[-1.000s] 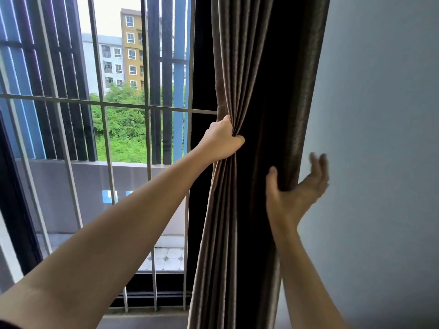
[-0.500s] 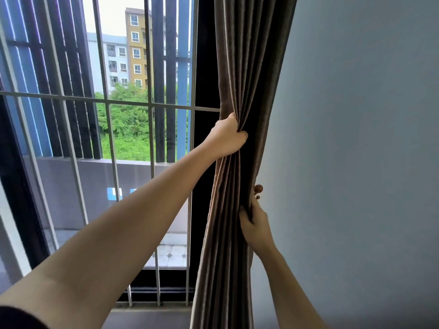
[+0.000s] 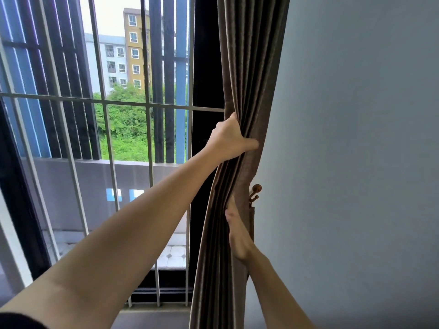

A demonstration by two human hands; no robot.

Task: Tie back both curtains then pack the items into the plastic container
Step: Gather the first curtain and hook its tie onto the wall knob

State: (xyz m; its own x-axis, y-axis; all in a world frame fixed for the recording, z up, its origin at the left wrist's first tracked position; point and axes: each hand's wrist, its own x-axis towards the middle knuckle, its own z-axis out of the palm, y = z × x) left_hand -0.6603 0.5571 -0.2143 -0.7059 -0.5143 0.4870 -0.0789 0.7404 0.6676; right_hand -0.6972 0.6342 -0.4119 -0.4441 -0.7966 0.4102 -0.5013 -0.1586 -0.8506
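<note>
Two hands are on the brown curtain (image 3: 247, 67), which hangs bunched into narrow folds in the middle of the frame, between the barred window on the left and the grey wall (image 3: 356, 162) on the right.

The left hand (image 3: 229, 137) reaches in from the lower left and grips the gathered cloth at mid height. Its fingers are curled round the far side of the bundle and its thumb points right across the front folds, pulling the cloth in to a waist there.

The right hand (image 3: 238, 236) comes up from the bottom edge and lies edge-on against the curtain lower down. Its thumb rests along the front folds; its fingers are hidden behind the cloth, so I cannot tell whether they are spread or closed.

Just right of the curtain, above the right hand, a small brown hook (image 3: 256, 191) with round knobs sticks out from the wall.

White bars (image 3: 147, 138) cross the window, with trees and apartment blocks beyond in the upper left.
</note>
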